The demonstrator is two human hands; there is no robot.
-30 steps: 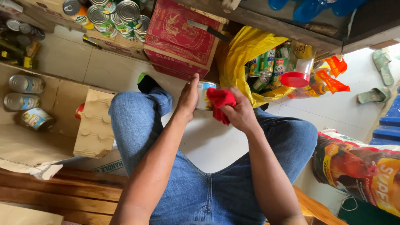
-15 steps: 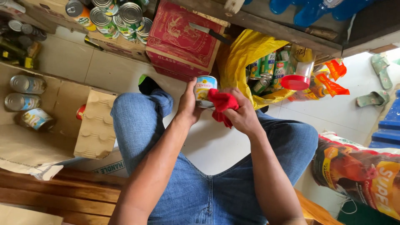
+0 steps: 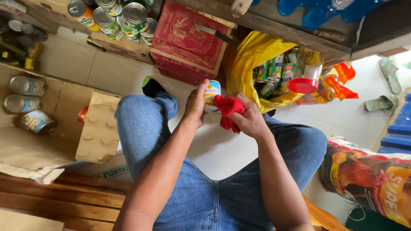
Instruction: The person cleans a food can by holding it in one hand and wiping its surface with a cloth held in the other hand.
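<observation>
My left hand (image 3: 195, 105) grips a tin can (image 3: 211, 92) with a pale blue and yellow label, held between my knees. My right hand (image 3: 248, 117) clutches a red cloth (image 3: 227, 110) and presses it against the can's side. Both hands meet above the white tiled floor, in front of my blue jeans (image 3: 141, 128). Much of the can is hidden behind my left fingers and the cloth.
A red cardboard box (image 3: 186, 36) with a knife (image 3: 216, 35) on top stands ahead. A yellow bag (image 3: 248, 55) holds several cans. More cans lie in an open carton (image 3: 64, 107) at left and in a box (image 3: 115, 17) at top. A printed sack (image 3: 368, 179) lies at right.
The can has turned in my left hand, showing more of its label. The red cloth has shifted slightly along the can's side.
</observation>
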